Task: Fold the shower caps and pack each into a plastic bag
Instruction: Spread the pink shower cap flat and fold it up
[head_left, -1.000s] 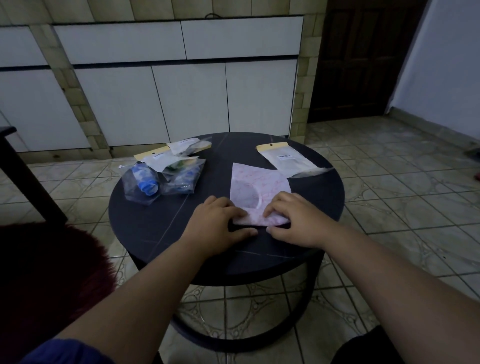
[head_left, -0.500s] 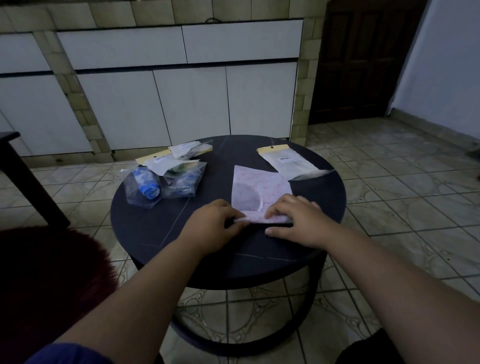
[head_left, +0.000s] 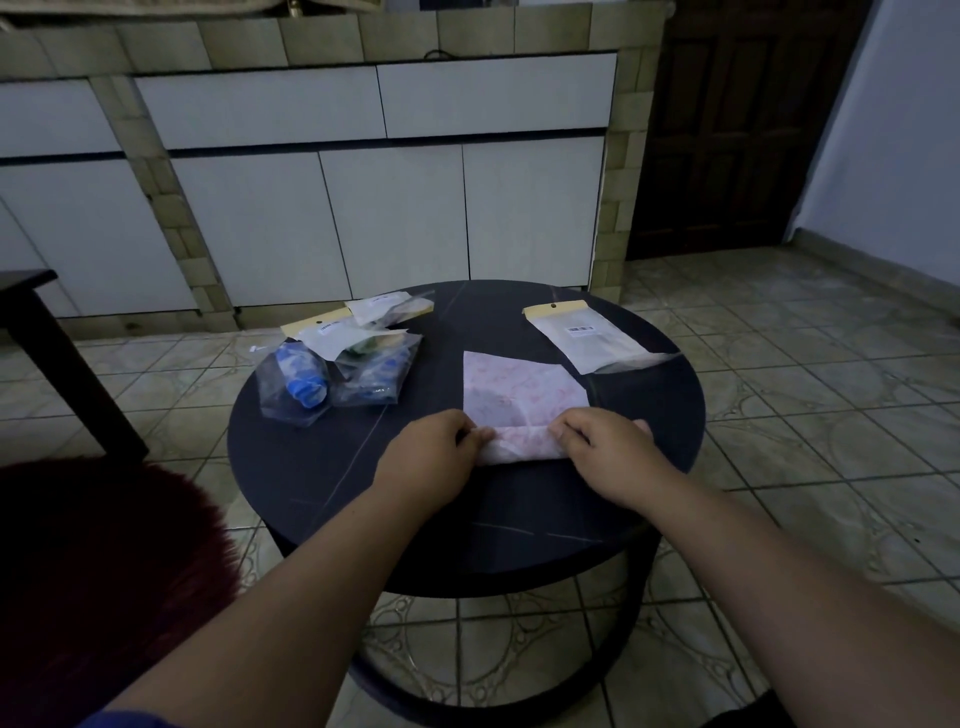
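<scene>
The pink cap (head_left: 519, 395) lies flat near the front of the round counter (head_left: 322, 467), and its near edge is now rolled up into a thick band between the two hands. A second ago that edge was only being pinched flat against the counter; since then it has been lifted and turned over away from the person, so the first fold is under way.

The left hand (head_left: 428, 454) grips the left end of the roll, fingers curled round it. The right hand (head_left: 605, 449) grips the right end the same way, its fingers (head_left: 571, 431) hooked over the top of the band.

The far part of the cap is not yet folded and spreads toward the middle of the counter. An empty bag (head_left: 587, 338) with a yellow header waits just beyond it at the right rear edge. Packed bags (head_left: 343, 374) sit in a heap at the left rear.

By my reading, more turns are needed before the cap is narrow enough to slide into the bag.
</scene>
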